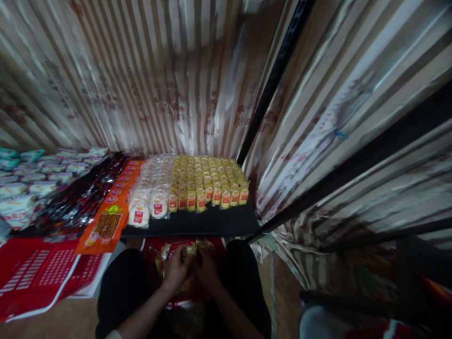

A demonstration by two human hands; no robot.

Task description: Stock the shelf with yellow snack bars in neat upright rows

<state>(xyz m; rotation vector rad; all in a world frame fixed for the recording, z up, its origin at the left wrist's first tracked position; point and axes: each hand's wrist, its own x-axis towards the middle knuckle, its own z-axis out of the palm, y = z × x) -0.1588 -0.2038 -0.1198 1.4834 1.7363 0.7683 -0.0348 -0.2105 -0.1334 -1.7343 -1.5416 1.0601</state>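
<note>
My left hand and my right hand are close together over a red basket between the knees. Both have curled fingers that meet at a small yellow wrapped snack, one hand on each side of it. More wrapped snacks lie in the basket around the hands, dim and partly hidden by them. Just beyond, matching yellow snacks with red labels stand in tight rows on a black shelf. Beside them on the left are rows of white wrapped snacks.
An orange snack packet, dark shiny packets and white bags cover the shelf further left. A second red basket is below them. Black posts and striped plastic sheeting enclose the shelf.
</note>
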